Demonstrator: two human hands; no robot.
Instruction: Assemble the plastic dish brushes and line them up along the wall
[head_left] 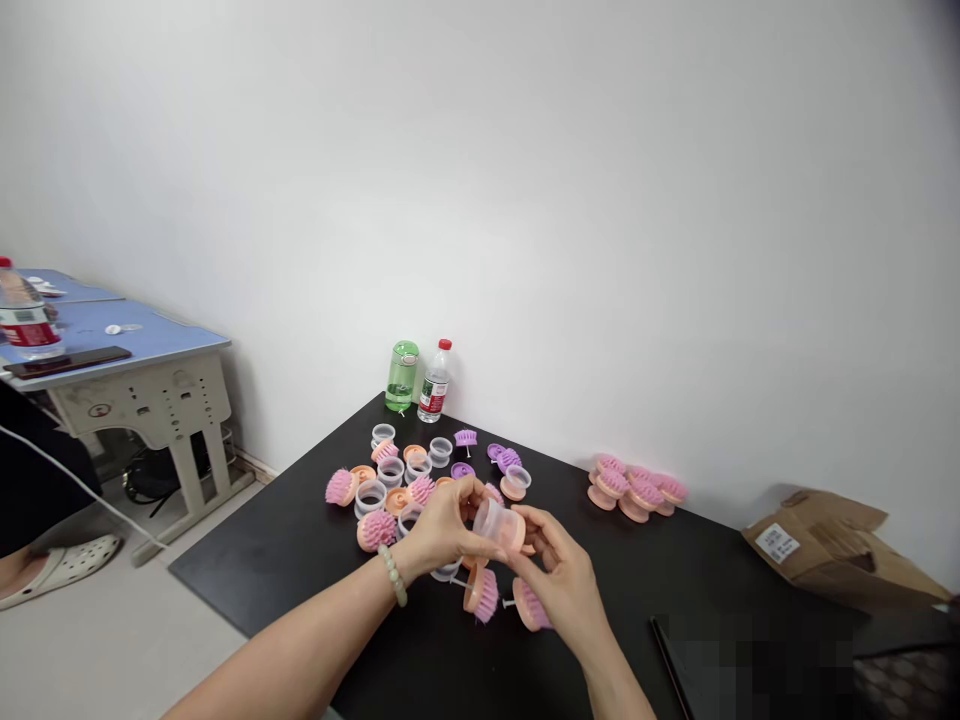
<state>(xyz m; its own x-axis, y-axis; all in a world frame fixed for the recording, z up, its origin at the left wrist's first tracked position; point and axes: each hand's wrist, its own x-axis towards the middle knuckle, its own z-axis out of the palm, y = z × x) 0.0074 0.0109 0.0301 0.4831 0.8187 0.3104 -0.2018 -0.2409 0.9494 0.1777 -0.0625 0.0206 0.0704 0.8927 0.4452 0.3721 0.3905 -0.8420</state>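
Observation:
My left hand (442, 528), with a bead bracelet (393, 575) at its wrist, is closed on a clear plastic cup (491, 520). Fingers of my right hand (559, 565) grip the orange ring (514, 530) at the cup's right end; the two pieces touch. Below the hands lie a pink-bristled brush head (486, 594) and another one (531, 604), each with a white stem. Several clear rings (370, 498), orange pieces and pink brush heads (376, 530) are scattered to the left. Purple pieces (508, 458) lie behind the hands.
Several pink brushes (641, 493) stand grouped at the black table's (285, 540) wall side. A green bottle (403, 378) and a water bottle (434, 385) stand at the back corner. A paper bag (825, 550) lies right; a black pen-like stick (670, 665) lies nearer.

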